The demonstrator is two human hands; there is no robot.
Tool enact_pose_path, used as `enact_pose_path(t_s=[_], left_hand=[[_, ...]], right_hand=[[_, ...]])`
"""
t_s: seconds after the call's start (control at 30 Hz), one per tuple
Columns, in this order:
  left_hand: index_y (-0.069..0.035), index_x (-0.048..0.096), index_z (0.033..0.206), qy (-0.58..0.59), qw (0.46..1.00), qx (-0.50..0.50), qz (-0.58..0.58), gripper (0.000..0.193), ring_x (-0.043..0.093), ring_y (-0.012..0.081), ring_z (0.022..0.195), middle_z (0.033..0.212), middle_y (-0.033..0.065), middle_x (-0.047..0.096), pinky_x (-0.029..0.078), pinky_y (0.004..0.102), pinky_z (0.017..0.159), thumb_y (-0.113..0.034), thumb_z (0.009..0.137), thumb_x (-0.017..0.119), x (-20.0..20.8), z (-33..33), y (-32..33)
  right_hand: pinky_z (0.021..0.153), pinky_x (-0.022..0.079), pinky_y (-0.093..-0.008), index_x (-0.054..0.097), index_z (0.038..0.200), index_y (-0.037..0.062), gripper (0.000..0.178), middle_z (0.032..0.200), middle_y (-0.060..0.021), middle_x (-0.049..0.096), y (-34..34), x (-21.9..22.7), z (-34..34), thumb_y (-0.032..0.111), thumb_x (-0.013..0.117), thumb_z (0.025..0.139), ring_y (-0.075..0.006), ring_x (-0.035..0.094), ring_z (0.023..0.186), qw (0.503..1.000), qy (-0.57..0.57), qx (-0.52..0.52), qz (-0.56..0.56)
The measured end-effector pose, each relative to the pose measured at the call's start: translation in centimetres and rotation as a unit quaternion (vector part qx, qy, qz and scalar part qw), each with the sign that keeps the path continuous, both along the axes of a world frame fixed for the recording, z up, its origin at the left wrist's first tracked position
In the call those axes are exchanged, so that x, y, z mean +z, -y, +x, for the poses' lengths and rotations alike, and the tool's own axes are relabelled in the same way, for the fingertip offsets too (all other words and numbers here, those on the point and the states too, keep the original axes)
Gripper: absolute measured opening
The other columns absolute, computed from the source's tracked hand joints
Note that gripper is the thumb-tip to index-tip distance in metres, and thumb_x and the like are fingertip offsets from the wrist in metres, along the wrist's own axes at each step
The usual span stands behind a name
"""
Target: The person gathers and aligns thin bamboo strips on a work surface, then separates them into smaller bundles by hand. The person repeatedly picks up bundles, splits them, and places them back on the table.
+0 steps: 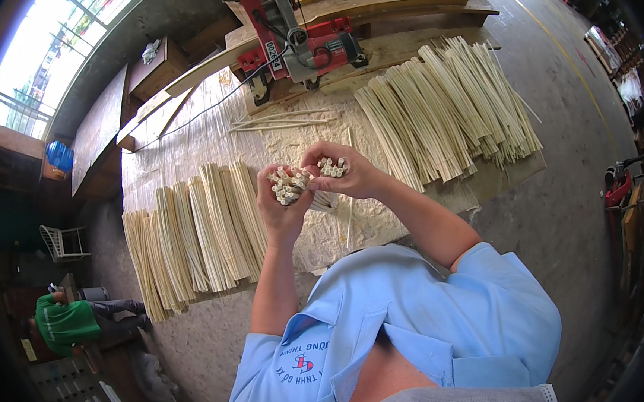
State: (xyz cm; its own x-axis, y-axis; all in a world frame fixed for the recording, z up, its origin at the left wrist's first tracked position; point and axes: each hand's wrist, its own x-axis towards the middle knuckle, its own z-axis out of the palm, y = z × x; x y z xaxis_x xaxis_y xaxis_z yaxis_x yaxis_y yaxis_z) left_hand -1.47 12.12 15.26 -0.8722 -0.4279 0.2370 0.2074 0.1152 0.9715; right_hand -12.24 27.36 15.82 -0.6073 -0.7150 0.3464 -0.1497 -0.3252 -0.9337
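My left hand is closed around a bundle of thin pale sticks, their cut ends facing up. Beside it, my right hand curls round a smaller bunch of the same sticks. The two hands nearly touch, with the right thumb close to the left bundle. Both are over a worktable strewn with sawdust. To the left lies a row of bundled sticks. A larger spread of stick bundles covers the right side of the table.
A red mitre saw stands at the table's far side, with a cable running left. Several loose sticks lie before it. Long wooden boards are behind. A co-worker in a green shirt is at far left.
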Motion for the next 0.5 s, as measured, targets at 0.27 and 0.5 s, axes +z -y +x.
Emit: enact_pose_path(t_s=[0.27,0.5], left_hand=[[-0.008,0.058,0.119,0.012,0.999,-0.018,-0.034,0.051,0.062,0.0097,0.092,0.104,0.001,0.061,0.054,0.0257,0.079,-0.001,0.078,0.087,0.28,0.27,0.37],[-0.008,0.059,0.118,0.021,0.997,-0.011,-0.077,0.05,0.062,0.0092,0.09,0.1,0.0011,0.063,0.055,0.0262,0.078,-0.003,0.078,0.088,0.62,0.45,0.26]], right_hand=[[0.085,0.046,-0.0295,0.066,0.096,0.0062,0.024,0.088,0.0013,0.062,-0.13,0.47,-0.35,0.013,0.085,0.082,-0.0111,0.056,0.087,0.999,-0.036,0.013,0.035],[0.083,0.046,-0.0308,0.067,0.094,0.007,0.019,0.089,0.001,0.063,-0.45,0.57,-0.93,0.009,0.082,0.083,-0.0122,0.057,0.087,0.998,-0.06,0.032,0.008]])
